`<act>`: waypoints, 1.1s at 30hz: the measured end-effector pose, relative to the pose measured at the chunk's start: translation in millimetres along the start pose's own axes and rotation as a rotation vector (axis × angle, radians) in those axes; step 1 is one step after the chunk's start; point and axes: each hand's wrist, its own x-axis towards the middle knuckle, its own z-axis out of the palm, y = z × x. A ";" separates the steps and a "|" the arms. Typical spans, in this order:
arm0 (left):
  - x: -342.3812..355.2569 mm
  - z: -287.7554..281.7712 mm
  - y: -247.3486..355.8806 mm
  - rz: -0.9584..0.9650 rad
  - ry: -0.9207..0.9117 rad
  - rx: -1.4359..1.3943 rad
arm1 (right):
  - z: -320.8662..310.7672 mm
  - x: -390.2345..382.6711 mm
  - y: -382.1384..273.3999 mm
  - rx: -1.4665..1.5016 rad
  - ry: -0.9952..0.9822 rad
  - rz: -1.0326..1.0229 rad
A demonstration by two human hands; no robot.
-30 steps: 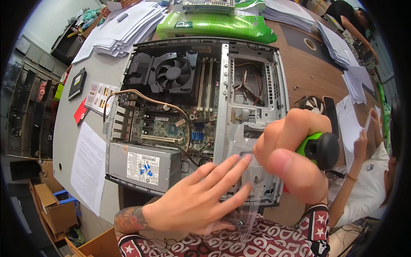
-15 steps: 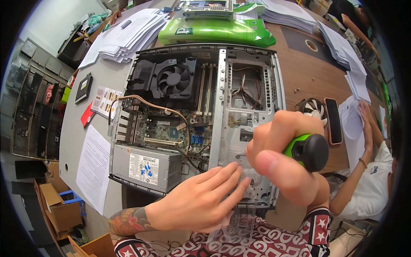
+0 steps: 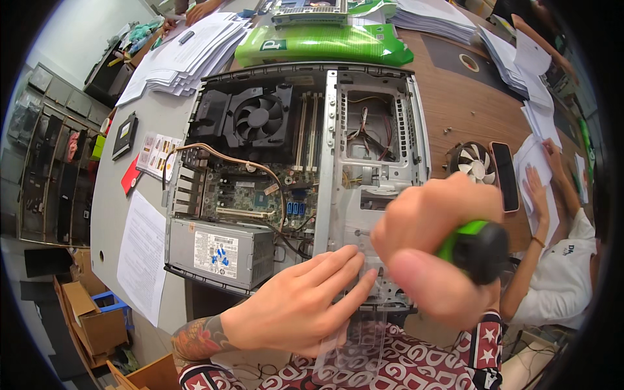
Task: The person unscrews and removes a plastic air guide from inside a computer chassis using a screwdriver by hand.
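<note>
An opened desktop computer case (image 3: 330, 188) lies flat before me. My right hand (image 3: 442, 247) is closed round a green and black screwdriver (image 3: 482, 250), above the case's near right part; the screwdriver's shaft and tip are hidden behind my fingers. My left hand (image 3: 302, 296) rests at the case's near edge, long fingers stretched over a clear plastic piece (image 3: 354, 348) that overhangs the edge. Its thumb shows beneath, partly behind the plastic. Inside the case are a black fan cooler (image 3: 257, 120), a motherboard (image 3: 250, 195) and a silver power supply (image 3: 218, 253).
Right of the case lie a loose fan (image 3: 471, 162), a phone (image 3: 505, 177) and small screws (image 3: 447, 131). Paper stacks (image 3: 192, 52) and a green plastic package (image 3: 325, 47) are beyond. A co-worker's hand (image 3: 537, 192) rests on papers at the right.
My right hand has turned and shifted slightly nearer, and the screwdriver's end has moved right and down. The left hand stays in place. At the right, the co-worker's hands have moved apart.
</note>
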 end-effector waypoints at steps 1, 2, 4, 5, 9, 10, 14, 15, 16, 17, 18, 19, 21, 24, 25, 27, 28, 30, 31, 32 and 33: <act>-0.6 4.3 -2.3 0.002 0.000 0.000 | 1.7 -0.7 -2.2 -0.005 0.003 -0.026; -0.6 9.4 -4.8 -0.024 0.029 -0.081 | 3.3 -1.2 -4.0 -0.009 0.005 -0.052; 0.1 9.0 -3.8 -0.048 0.055 -0.157 | 2.7 0.1 -4.4 -0.076 -0.031 -0.107; -0.2 5.5 -2.0 -0.050 0.052 -0.156 | 1.3 2.3 -1.4 -0.135 -0.071 -0.135; 1.2 8.7 0.0 0.006 0.091 -0.050 | 1.3 2.8 -7.7 0.014 0.032 -0.100; 0.6 9.0 1.9 0.018 0.141 0.040 | 1.1 3.7 -11.0 0.065 0.069 -0.086; 1.2 7.3 -0.4 0.020 0.100 -0.002 | -1.4 4.6 3.1 -0.024 -0.026 -0.055; -0.1 9.3 -2.4 0.023 0.101 -0.001 | -0.7 3.7 4.2 0.007 -0.013 -0.032; -1.5 11.6 -3.9 0.034 0.117 -0.006 | 0.8 3.8 -1.1 0.033 0.004 -0.028; -2.7 13.4 -5.2 0.044 0.134 -0.009 | 2.1 4.1 -7.1 0.057 0.021 -0.027; -1.9 12.6 -5.3 0.044 0.131 -0.014 | 1.8 5.4 -16.0 0.039 0.066 -0.045; -1.2 11.8 -5.4 0.052 0.146 0.002 | 0.8 6.5 -17.2 0.029 0.090 -0.053; 0.5 10.6 -5.0 0.076 0.179 0.037 | -1.1 7.2 -12.3 -0.009 0.036 -0.061; 2.3 9.9 -3.2 0.102 0.213 0.076 | -1.8 8.4 -0.1 -0.108 -0.083 -0.021; 1.6 8.3 -2.0 0.084 0.209 0.074 | 0.0 9.5 -6.3 -0.074 -0.034 0.008; 0.9 7.5 -2.2 0.067 0.203 0.069 | 3.4 12.5 -17.7 0.036 0.031 0.084; 0.7 7.3 -2.6 0.070 0.205 0.096 | 5.1 13.8 -24.0 0.092 0.070 0.119; -0.9 6.3 -2.3 0.065 0.208 0.126 | 8.5 16.1 -6.2 0.002 0.008 -0.018; 2.9 6.5 -0.7 0.088 0.207 0.146 | 6.6 13.2 -0.3 -0.075 0.001 -0.060; 6.4 6.9 1.2 0.110 0.206 0.165 | 4.5 10.2 5.6 -0.152 -0.003 -0.103; 3.2 7.7 2.1 0.092 0.208 0.196 | 4.8 11.1 2.4 -0.120 0.005 -0.077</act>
